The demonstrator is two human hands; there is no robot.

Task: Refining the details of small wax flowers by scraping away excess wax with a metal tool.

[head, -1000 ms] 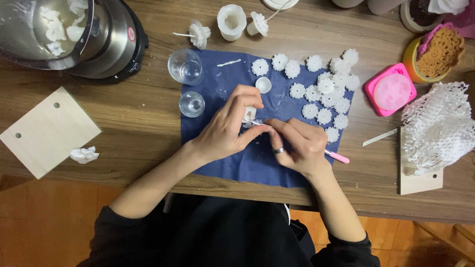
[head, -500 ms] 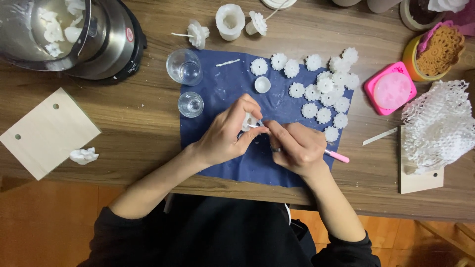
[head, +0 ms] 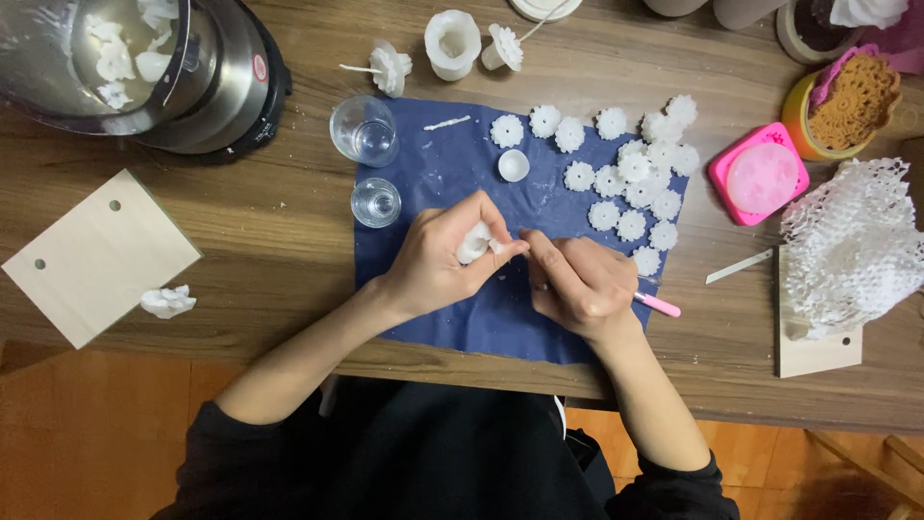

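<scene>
Over a dark blue cloth point(head: 500, 318) my left hand point(head: 445, 260) pinches a small white wax flower point(head: 474, 243) between thumb and fingers. My right hand point(head: 577, 287) is closed on a thin pink-handled tool point(head: 659, 304), whose tip points at the flower and is hidden by the fingers. The two hands touch at the fingertips. Several finished white flowers point(head: 626, 178) lie on the cloth's far right part. A small white dome piece point(head: 513, 165) rests just beyond my hands.
Two small clear glasses point(head: 365, 130) point(head: 375, 202) stand at the cloth's left edge. A metal pot with white lumps point(head: 144, 67) sits far left, a wooden square point(head: 91, 255) near left. A pink mould point(head: 758, 175), white netting point(head: 852, 246) and a white stick point(head: 739, 267) lie right.
Both hands stay together at the same spot over the cloth; my left fingers have shifted slightly around the flower. Nothing else on the table moved.
</scene>
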